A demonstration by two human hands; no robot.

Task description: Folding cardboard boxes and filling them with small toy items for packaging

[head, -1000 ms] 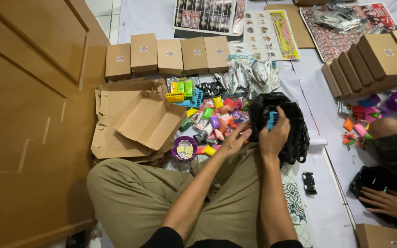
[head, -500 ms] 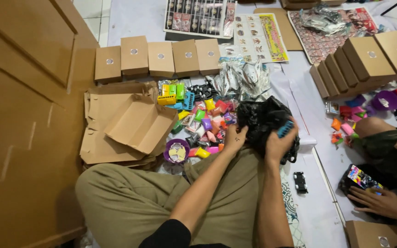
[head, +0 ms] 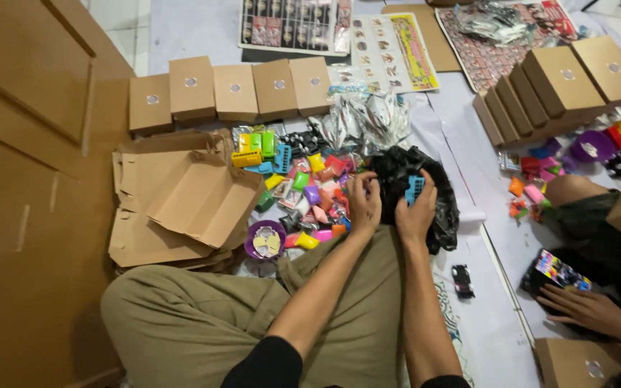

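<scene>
I sit on the floor with a black plastic bag [head: 425, 187] in front of my legs. My right hand [head: 417, 208] grips the bag's edge and pinches a small blue toy piece [head: 414, 188] against it. My left hand [head: 364, 201] has its fingers curled on the bag's left side, next to a heap of small colourful toys and packets [head: 310, 194]. What lies inside the bag is hidden.
A row of closed brown boxes [head: 231, 90] stands beyond the heap, more boxes [head: 562, 86] at the right. Flattened cardboard blanks [head: 181, 201] lie at the left by a wooden door [head: 23, 144]. Another person's hand [head: 583, 309] rests at the right. A purple round lid [head: 264, 240] and small black toy [head: 462, 280] lie nearby.
Both hands stay at the black bag; the blue piece remains in my right hand. The other person's hand at the right now rests beside a colourful packet.
</scene>
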